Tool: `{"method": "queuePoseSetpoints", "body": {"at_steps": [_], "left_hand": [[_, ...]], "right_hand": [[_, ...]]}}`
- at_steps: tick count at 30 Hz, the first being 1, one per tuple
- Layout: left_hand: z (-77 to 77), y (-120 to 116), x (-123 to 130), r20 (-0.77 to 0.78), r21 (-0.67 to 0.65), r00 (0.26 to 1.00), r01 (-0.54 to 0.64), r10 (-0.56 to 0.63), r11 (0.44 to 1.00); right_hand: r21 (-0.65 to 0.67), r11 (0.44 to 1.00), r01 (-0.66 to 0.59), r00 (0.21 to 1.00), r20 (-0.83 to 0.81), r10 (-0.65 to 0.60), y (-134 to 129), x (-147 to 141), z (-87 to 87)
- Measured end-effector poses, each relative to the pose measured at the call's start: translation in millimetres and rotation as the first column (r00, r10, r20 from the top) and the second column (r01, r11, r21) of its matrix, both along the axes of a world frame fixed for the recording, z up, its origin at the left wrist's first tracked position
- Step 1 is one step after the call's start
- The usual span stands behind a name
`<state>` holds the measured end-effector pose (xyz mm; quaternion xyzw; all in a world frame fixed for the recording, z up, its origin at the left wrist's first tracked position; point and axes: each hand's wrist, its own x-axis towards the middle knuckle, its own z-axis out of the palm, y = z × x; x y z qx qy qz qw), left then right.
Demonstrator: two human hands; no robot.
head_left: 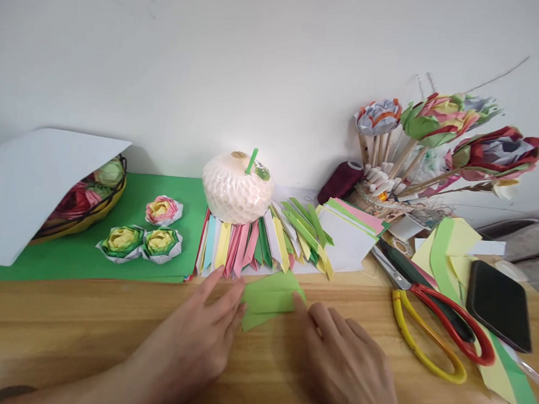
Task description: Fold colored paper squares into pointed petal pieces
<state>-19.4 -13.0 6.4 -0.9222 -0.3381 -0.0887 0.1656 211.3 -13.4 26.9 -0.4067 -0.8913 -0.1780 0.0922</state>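
A light green sheet of paper (272, 299) lies on the wooden table in front of me, with fold lines or overlapping layers across it. My left hand (200, 326) rests at its left edge, fingers stretched out and the thumb near the paper's corner. At the right edge my right hand (346, 355) presses down with an extended index finger, the other fingers loosely bent. Just behind the sheet, folded paper strips (248, 246) in pink, yellow, green and white lie in a row. A white, scaly round container (237, 190) with a green straw-like stick stands behind the strips.
Scissors (422, 293) with red and yellow handles lie at right beside a black phone (500, 304) and paper scraps. Behind are paper flowers on sticks (439, 118) and a maroon thread spool (340, 181). At left, folded paper lotuses (163, 210) sit on green sheets near a basket (86, 214).
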Motion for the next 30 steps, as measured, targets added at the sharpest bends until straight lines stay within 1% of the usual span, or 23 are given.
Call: {"method": "queuePoseSetpoints", "body": {"at_steps": [3,5,6,9,13,17,19,20,22,24,26,30], "left_hand": [[-1.3,-1.6,4.2,-0.020,0.014,0.999,0.034,-0.034,0.999],[-0.6,-2.7,4.8,-0.038,0.011,0.999,0.027,-0.027,1.000],[0.2,-3.0,4.2,-0.047,0.007,0.999,0.017,-0.016,1.000],[3.7,-2.3,-0.1,-0.061,-0.016,0.998,0.009,-0.010,1.000],[6.4,0.8,-7.1,-0.043,-0.061,0.999,0.024,-0.027,0.998],[1.1,3.1,-10.9,-0.001,-0.095,1.000,0.025,-0.026,0.995],[-1.8,5.1,-12.8,0.036,-0.091,0.999,0.012,-0.009,0.996],[-2.4,6.8,-14.1,0.046,-0.089,0.999,0.009,-0.005,0.996],[-0.9,11.4,-17.6,0.041,-0.095,0.999,0.019,-0.015,0.995],[3.0,16.9,-21.5,-0.007,-0.151,0.995,0.097,-0.099,0.984],[7.9,22.0,-24.3,-0.021,-0.173,0.992,0.121,-0.127,0.977],[19.9,28.4,-23.8,-0.018,-0.202,0.991,0.128,-0.135,0.971]], "right_hand": [[-0.120,0.987,-0.107,0.994,0.011,0.109,-1.4,-9.2,-0.4],[-0.178,0.978,-0.111,0.993,0.025,0.117,-3.0,-14.0,-3.0],[-0.186,0.977,-0.102,0.994,0.029,0.109,-3.7,-15.2,-4.5],[-0.166,0.982,-0.089,0.995,0.037,0.096,-4.8,-13.0,-8.0],[-0.109,0.992,-0.057,0.997,0.053,0.063,-3.1,-2.8,-7.7],[-0.032,0.999,0.005,0.992,0.128,-0.001,2.5,9.1,-5.9],[-0.017,0.999,0.035,0.989,0.145,-0.032,7.5,13.7,-5.4],[-0.029,0.999,0.042,0.992,0.121,-0.038,10.6,15.2,-5.2],[-0.067,0.996,0.051,0.999,0.008,-0.050,17.6,16.3,-4.9],[-0.121,0.992,0.046,0.988,-0.138,-0.063,24.5,15.5,-5.1],[-0.195,0.981,0.001,0.970,-0.237,-0.049,30.0,13.7,-6.2],[-0.335,0.937,-0.099,0.947,-0.322,-0.015,33.3,10.8,-11.1]]}}
